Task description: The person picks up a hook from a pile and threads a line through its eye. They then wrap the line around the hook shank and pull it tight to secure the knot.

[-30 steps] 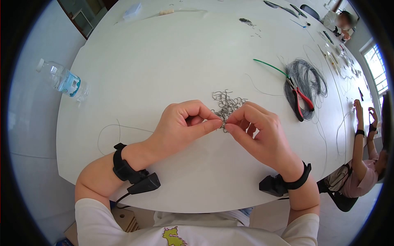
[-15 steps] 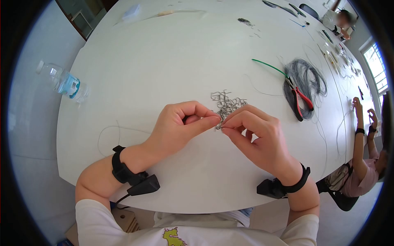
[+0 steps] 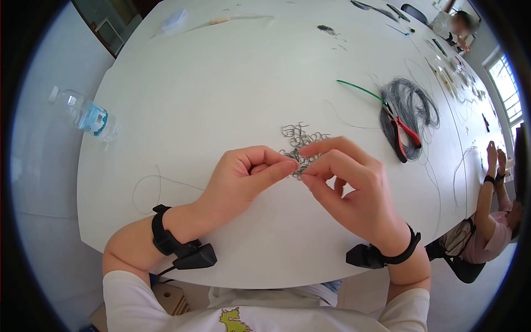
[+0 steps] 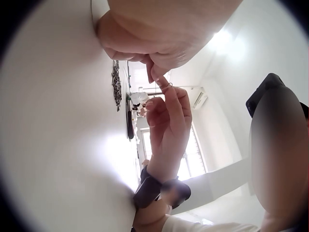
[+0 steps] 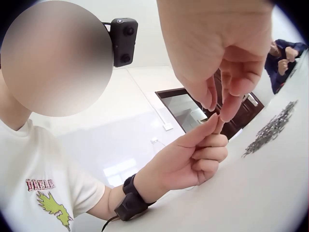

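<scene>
In the head view my left hand (image 3: 238, 174) pinches something tiny between thumb and forefinger, mostly hidden by the fingertips. The left wrist view shows a thin, curved dark piece, like a small metal hook (image 4: 169, 85), at those fingertips. My right hand (image 3: 357, 185) is right beside it, its forefinger raised and other fingers bent. A gap shows between right thumb and fingertips in the right wrist view. Just beyond both hands lies a pile of small bent metal hooks (image 3: 298, 134), partly hidden by the fingers.
Right of the hooks lies a bundle of grey line (image 3: 406, 88) with red-and-black pliers (image 3: 399, 130) and a green strip (image 3: 359, 87). A thin loose line (image 3: 177, 181) curls at left. A water bottle (image 3: 88, 115) lies at the left edge. Other people sit at the right.
My right fingers, earlier close together at the left fingertips, have spread, with the forefinger lifting away. My left hand keeps its pinch and has moved slightly.
</scene>
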